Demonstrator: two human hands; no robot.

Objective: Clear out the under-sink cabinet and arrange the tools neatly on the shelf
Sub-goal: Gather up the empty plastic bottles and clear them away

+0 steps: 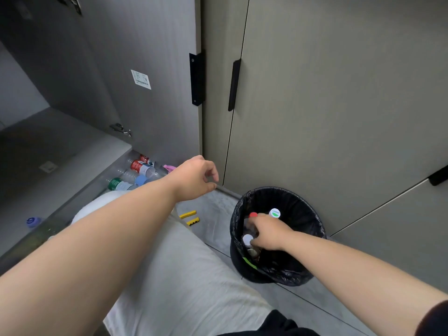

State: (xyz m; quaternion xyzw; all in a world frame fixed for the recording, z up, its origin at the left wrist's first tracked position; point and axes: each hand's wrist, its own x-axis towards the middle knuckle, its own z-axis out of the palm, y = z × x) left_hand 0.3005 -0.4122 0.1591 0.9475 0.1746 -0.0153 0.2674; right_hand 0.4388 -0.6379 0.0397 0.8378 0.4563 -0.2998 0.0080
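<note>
Early, I judge: clear plastic bottles (pixel 135 173) lie uncleared; right hand (pixel 269 235), grip unclear, reaches into the black-lined round bin (pixel 303 270); left hand (pixel 196 178) is loosely curled and empty.

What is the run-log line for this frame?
left grip: empty, loosely curled, beside open cabinet door | right grip: in trash bin, at white-capped bottle, hold unclear | plastic bottles: lying below door

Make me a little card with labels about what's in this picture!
left hand: in the air, fingers loosely curled, holding nothing
bin: black bag, bottles inside, three caps showing
right hand: in the bin, on those bottles; grip unclear
loose bottles: lying under the open door
yellow pieces: two, on the floor
</note>
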